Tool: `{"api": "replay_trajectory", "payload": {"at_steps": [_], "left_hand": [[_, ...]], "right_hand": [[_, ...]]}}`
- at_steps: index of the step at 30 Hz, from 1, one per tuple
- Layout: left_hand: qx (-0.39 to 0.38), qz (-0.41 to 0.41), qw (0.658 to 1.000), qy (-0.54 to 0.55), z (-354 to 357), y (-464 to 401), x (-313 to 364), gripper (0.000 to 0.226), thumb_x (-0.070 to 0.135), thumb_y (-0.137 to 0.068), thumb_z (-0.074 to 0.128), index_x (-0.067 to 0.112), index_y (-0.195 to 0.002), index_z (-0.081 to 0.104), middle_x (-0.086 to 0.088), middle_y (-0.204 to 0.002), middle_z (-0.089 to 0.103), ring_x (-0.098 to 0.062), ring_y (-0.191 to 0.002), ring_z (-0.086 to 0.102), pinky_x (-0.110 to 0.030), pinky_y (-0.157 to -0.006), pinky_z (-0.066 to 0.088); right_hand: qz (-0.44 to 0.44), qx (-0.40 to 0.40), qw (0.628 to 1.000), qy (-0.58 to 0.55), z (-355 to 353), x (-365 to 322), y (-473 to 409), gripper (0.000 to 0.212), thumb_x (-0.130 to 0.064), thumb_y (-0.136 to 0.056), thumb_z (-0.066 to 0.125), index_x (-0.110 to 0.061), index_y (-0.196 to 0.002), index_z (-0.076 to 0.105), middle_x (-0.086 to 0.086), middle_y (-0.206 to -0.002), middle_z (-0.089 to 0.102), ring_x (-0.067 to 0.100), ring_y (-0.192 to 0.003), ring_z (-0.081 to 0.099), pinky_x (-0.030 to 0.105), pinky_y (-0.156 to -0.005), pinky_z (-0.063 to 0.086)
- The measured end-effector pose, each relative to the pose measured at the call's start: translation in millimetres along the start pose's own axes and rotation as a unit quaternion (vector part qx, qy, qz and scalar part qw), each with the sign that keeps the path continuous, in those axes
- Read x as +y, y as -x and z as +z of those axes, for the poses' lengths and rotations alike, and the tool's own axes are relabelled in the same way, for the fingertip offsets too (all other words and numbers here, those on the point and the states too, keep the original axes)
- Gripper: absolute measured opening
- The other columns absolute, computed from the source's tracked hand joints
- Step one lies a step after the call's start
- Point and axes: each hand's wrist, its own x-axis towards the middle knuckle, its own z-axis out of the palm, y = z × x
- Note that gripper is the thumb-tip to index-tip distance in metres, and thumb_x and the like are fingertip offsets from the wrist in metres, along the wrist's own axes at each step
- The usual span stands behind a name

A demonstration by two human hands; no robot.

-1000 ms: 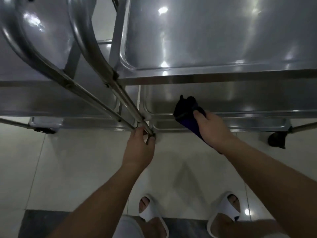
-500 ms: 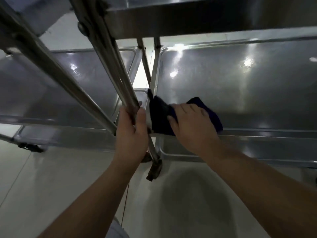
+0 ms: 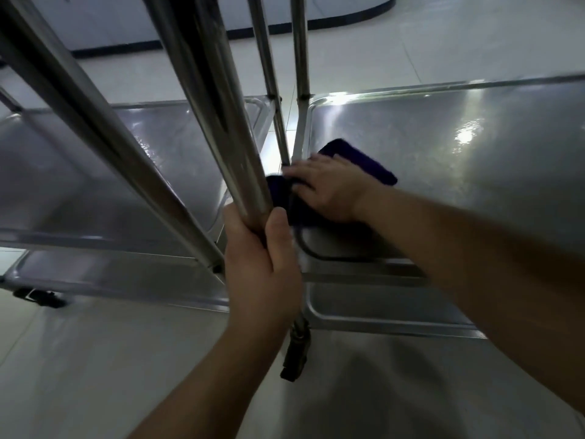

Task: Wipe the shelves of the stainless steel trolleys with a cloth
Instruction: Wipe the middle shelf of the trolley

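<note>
Dark blue cloth [image 3: 357,163] pinned flat under right hand [image 3: 332,188] fingers, shelf's [image 3: 474,172] near-left corner | left hand [image 3: 259,267] wrapped tight round steel upright tube [image 3: 221,99]

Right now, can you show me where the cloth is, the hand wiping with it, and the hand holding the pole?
cloth [image 3: 364,161]: head view, far dark blue edge.
right hand [image 3: 329,188]: head view, back of hand.
left hand [image 3: 259,267]: head view, back of hand.
pole [image 3: 228,106]: head view, mid shaft.

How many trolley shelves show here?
4, maybe more above view. Left trolley: middle shelf, bottom shelf. Right trolley: middle shelf under the cloth and right hand, bottom shelf.
</note>
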Motion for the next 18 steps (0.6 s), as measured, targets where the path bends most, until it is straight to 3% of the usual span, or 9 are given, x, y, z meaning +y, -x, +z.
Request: {"api": "replay_trajectory", "payload": {"at_steps": [6, 8, 11, 14, 18], "left_hand": [[-0.013, 0.042, 0.999, 0.002, 0.6, -3.4, 1.3, 0.012, 0.056, -0.103, 0.044, 0.045, -0.097, 0.046, -0.006, -0.077, 0.057, -0.014, -0.056, 0.058, -0.018, -0.047, 0.046], [-0.018, 0.043, 0.999, 0.016, 0.5, -4.2, 0.2, 0.013, 0.058, -0.102, 0.044, 0.046, -0.098, 0.046, -0.007, -0.077, 0.057, -0.015, -0.055, 0.057, -0.020, -0.046, 0.047], [-0.014, 0.045, 0.999, 0.019, 0.8, -3.0, -0.1, 0.010, 0.053, -0.103, 0.045, 0.045, -0.099, 0.046, -0.008, -0.078, 0.057, -0.016, -0.055, 0.057, -0.018, -0.046, 0.047], [-0.013, 0.034, 0.999, 0.021, 1.6, -2.6, 1.5, 0.006, 0.051, -0.102, 0.045, 0.045, -0.101, 0.047, -0.005, -0.079, 0.060, -0.013, -0.054, 0.057, -0.017, -0.046, 0.046], [-0.016, 0.020, 1.000, 0.017, -0.3, -0.8, 2.8, 0.011, 0.047, -0.102, 0.045, 0.037, -0.104, 0.050, 0.007, -0.080, 0.063, -0.010, -0.067, 0.065, -0.012, -0.056, 0.048]], "right_hand": [[0.214, -0.001, 0.977, -0.014, -17.8, 43.8, -87.0, 0.055, -0.043, -0.105, 0.024, -0.031, -0.159, 0.026, -0.001, -0.169, 0.019, 0.029, -0.156, 0.008, 0.057, -0.124, 0.006], [0.228, 0.003, 0.973, -0.017, -13.0, 42.8, -94.7, 0.056, -0.042, -0.105, 0.023, -0.031, -0.160, 0.024, -0.003, -0.170, 0.015, 0.029, -0.157, 0.004, 0.057, -0.124, 0.002], [0.146, 0.018, 0.989, -0.026, -10.5, 32.8, -75.6, 0.057, -0.048, -0.102, 0.025, -0.037, -0.158, 0.028, -0.009, -0.169, 0.019, 0.025, -0.156, 0.010, 0.053, -0.124, 0.004], [0.018, -0.016, 0.999, -0.025, -8.2, 5.6, -35.2, 0.050, -0.050, -0.104, 0.029, -0.044, -0.153, 0.034, -0.016, -0.166, 0.022, 0.020, -0.155, 0.012, 0.054, -0.124, 0.007], [-0.133, -0.050, 0.988, -0.062, 8.9, -30.6, 46.9, 0.047, -0.060, -0.103, 0.026, -0.054, -0.149, 0.031, -0.028, -0.163, 0.022, 0.011, -0.155, 0.006, 0.044, -0.123, 0.003]]}}
